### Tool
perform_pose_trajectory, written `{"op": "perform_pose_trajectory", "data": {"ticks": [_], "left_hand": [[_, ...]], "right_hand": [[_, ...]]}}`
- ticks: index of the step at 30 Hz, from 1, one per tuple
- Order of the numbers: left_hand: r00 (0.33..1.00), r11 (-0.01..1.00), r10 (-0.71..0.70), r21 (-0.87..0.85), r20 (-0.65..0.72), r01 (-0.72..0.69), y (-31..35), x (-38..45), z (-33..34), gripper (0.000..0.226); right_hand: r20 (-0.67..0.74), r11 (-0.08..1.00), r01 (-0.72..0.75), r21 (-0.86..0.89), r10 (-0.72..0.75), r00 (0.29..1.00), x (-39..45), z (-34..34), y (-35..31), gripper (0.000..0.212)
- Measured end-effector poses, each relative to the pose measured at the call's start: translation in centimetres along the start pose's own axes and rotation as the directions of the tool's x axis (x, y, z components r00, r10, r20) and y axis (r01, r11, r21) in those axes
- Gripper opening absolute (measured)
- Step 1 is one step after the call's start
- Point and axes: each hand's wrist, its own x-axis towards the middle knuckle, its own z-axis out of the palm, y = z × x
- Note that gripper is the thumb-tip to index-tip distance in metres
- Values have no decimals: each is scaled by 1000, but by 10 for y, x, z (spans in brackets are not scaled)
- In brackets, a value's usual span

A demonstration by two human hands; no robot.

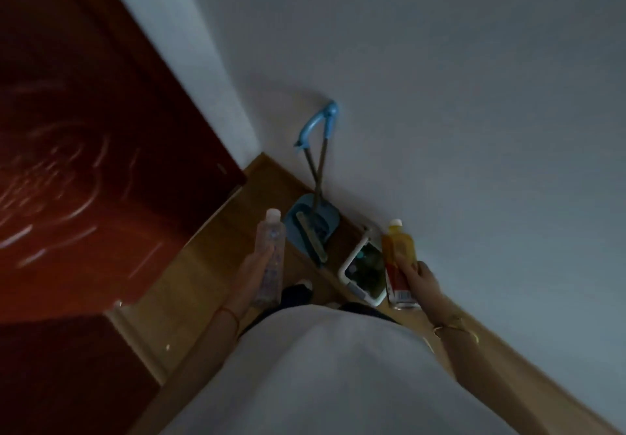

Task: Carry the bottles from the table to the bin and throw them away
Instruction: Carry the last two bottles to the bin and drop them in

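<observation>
The left hand (252, 273), lower centre-left of the frame, is wrapped around a clear bottle (271, 258) with a white cap — the fingers lie along its side and the bottle stands roughly upright, cap toward the top of the frame. The right hand (421, 280), lower centre-right, is closed on a yellow-orange bottle (398, 258) with a pale cap and a red band with a barcode near its base; the thumb presses across its label. The two hands are well apart, each gripping its own bottle.

Between them, lower in the picture, stands the bin (364, 270) — white-rimmed, open, with dark contents inside, set on the wooden floor (216, 258) against the pale wall (440, 96). Just left of the bin lean a blue dustpan (310, 223) and a long-handled broom (318, 150). A dark red door (78, 130) fills the left of the frame.
</observation>
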Motion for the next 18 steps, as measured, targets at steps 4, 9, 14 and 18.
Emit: {"op": "perform_pose_trajectory", "data": {"ticks": [4, 9, 14, 18], "left_hand": [[976, 968, 32, 235, 214, -83, 27, 42, -9, 32], [898, 907, 135, 312, 418, -282, 69, 83, 25, 37], [864, 903, 136, 299, 484, -309, 66, 129, 96, 57], [819, 889, 99, 320, 565, -328, 18, 182, 165, 64]], "right_hand": [[-137, 964, -109, 242, 145, 980, -13, 25, 21, 88], [-207, 902, -107, 417, 209, 956, -1, 43, 20, 61], [-276, 918, -35, 396, 156, 948, 54, 49, 32, 61], [-336, 944, 3, 329, 114, 935, 117, 64, 72, 63]]}}
